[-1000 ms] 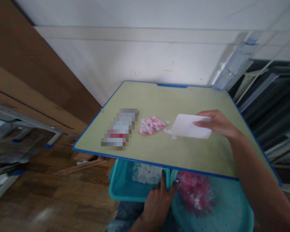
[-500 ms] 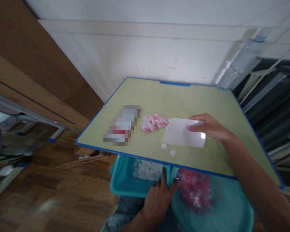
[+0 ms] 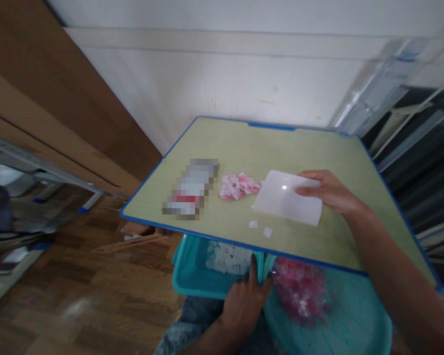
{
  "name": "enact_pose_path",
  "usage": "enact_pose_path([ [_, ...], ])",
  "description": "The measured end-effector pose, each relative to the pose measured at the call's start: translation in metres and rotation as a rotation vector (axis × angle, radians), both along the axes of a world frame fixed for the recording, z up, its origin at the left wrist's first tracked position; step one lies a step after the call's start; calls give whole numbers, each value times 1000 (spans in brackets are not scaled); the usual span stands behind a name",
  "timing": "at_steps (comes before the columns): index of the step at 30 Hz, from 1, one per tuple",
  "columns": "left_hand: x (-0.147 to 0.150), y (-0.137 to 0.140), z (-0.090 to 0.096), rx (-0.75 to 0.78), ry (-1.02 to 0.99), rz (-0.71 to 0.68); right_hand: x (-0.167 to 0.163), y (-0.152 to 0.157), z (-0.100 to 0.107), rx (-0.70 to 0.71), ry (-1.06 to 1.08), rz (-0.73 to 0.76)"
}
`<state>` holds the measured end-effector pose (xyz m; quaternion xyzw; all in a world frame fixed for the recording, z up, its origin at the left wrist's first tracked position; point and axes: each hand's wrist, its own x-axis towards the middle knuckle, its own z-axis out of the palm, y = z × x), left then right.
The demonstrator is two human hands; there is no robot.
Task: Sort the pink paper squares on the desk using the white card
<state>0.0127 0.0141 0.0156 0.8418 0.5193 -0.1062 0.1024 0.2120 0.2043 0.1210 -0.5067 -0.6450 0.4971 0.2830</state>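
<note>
My right hand [image 3: 323, 190] is closed on a flat, glossy white plastic sheet [image 3: 288, 202], thumb on top, held tilted just over the table. By the sheet's left edge lies a heap of small pink and white square pieces [image 3: 239, 186]. Two loose white pieces [image 3: 268, 232] rest in front of it. Below the table edge, my left hand [image 3: 244, 301] grips the adjoining rims of two teal bins, fingers on one side and thumb on the other. White pieces [image 3: 229, 259] fill part of the left bin [image 3: 196, 286]. A clear bag of pink pieces [image 3: 301, 291] sits in the right bin [image 3: 358, 315].
A pale yellow-green table [image 3: 299, 153] with blue edging stands against a white wall [image 3: 237, 84]. On its left lies a pixelated, phone-shaped object [image 3: 192, 187]. A brown cardboard panel [image 3: 96, 123] rises at left, and dark stacked items [image 3: 425, 148] stand at right.
My right hand has tilted the white sheet, raising its far edge slightly. The view has shifted a little. My left hand stays on the bin rims.
</note>
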Motion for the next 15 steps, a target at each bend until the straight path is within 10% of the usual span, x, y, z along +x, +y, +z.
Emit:
enact_pose_path([
  [15, -1, -2, -2, -6, -7, 11, -4, -1, -2, -30, -6, 65],
])
